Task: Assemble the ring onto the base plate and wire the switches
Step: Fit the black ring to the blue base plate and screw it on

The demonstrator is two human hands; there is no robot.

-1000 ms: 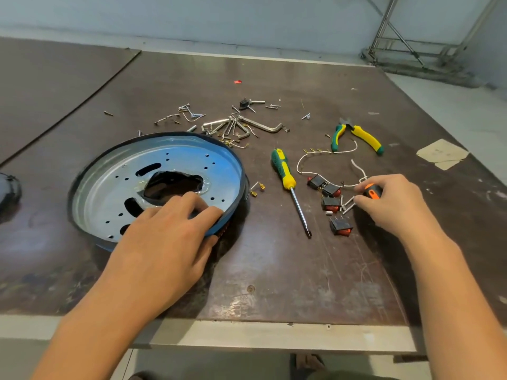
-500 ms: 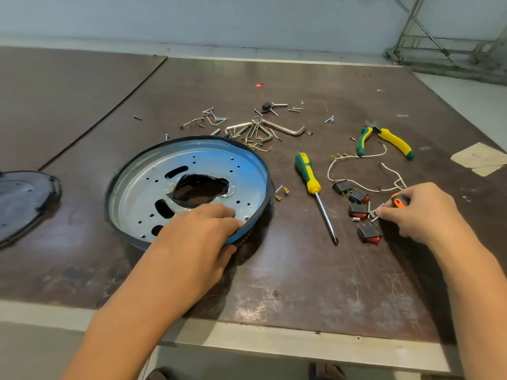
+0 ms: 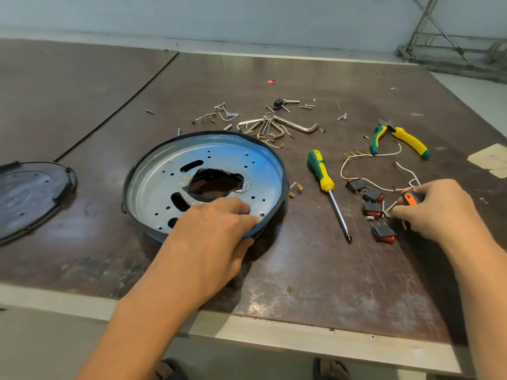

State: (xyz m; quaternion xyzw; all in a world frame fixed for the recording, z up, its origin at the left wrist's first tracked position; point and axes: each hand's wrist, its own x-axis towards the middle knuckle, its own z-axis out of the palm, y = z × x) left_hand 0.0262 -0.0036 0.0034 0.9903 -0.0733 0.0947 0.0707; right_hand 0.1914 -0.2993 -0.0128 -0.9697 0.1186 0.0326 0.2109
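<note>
Two hands are at work on the bench (image 3: 301, 270), and between the earlier pictures and now almost nothing has changed in their grasp. The left hand (image 3: 208, 237) still grips the near rim of the plate (image 3: 164, 182), fingers laid over the edge and thumb on the outside. The right hand (image 3: 436, 212) still pinches a small orange tool (image 3: 408, 197), just beside the switches (image 3: 373, 209). What has changed is mostly the view: the head has turned left, so a black cover (image 3: 30, 193) now shows at the left edge.

The plate lies in the middle of the bench, a little tilted, with a dark ring (image 3: 148, 160) running around its rim. I cannot tell if this ring is fully seated. Four switches lie loose right of the screwdriver (image 3: 321, 174), and a white wire (image 3: 343, 165) curls beside them toward the pliers (image 3: 408, 139). A heap of screws (image 3: 263, 127) lies behind the plate.

I judge that the work is at a pause between the two parts: the ring side is held steady and the wiring is not yet begun, because no switch sits in the plate.
</note>
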